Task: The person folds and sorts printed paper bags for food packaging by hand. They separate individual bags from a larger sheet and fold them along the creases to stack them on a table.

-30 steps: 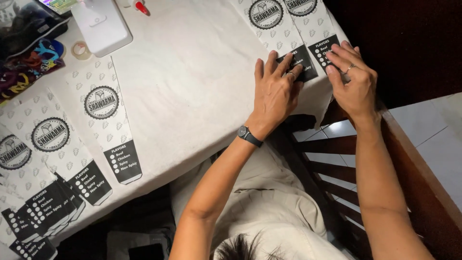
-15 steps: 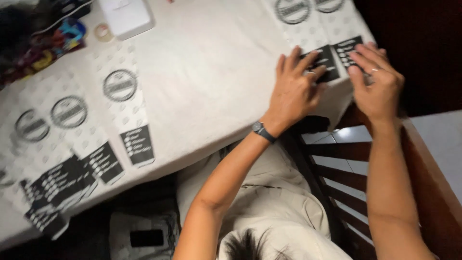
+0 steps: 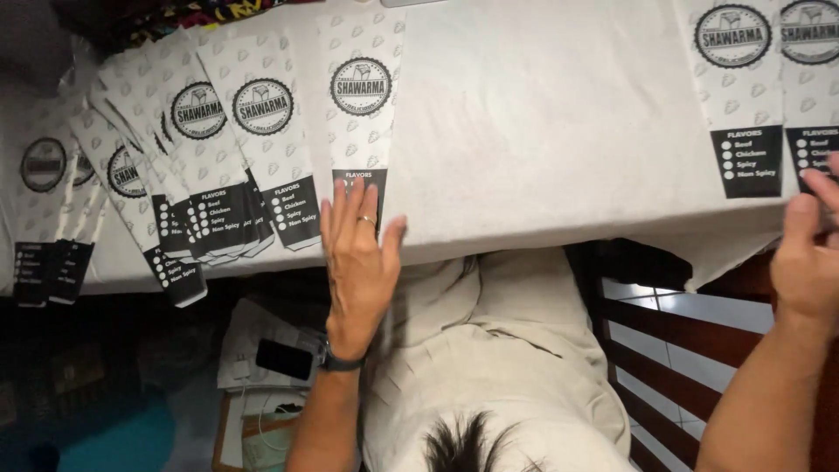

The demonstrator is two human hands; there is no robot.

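Left hand: your left hand [image 3: 357, 262] lies flat and open, fingers spread, on the black lower end of a paper sleeve [image 3: 360, 100] at the near table edge; it presses rather than grips.
Right hand: your right hand [image 3: 808, 253] is at the right border of the view, fingers loosely open, fingertips touching the black panel of the far-right sleeve [image 3: 813, 79]; it clasps nothing.
Progress: judging by the layout, a fanned stack [image 3: 201, 166] of overlapping sleeves waits to the left, while only three lie singly — the one under your left hand, and two side by side at right, the second being the neighbouring sleeve [image 3: 736, 96]. Most looks left to do.
Table: the white tablecloth [image 3: 542, 140] between the two groups bears nothing.
Obstacles: the stack overhangs the table edge and could slip; the wooden chair [image 3: 647, 332] sits just right of your lap.
Below: a dark phone [image 3: 284, 358] rests on papers under the table.
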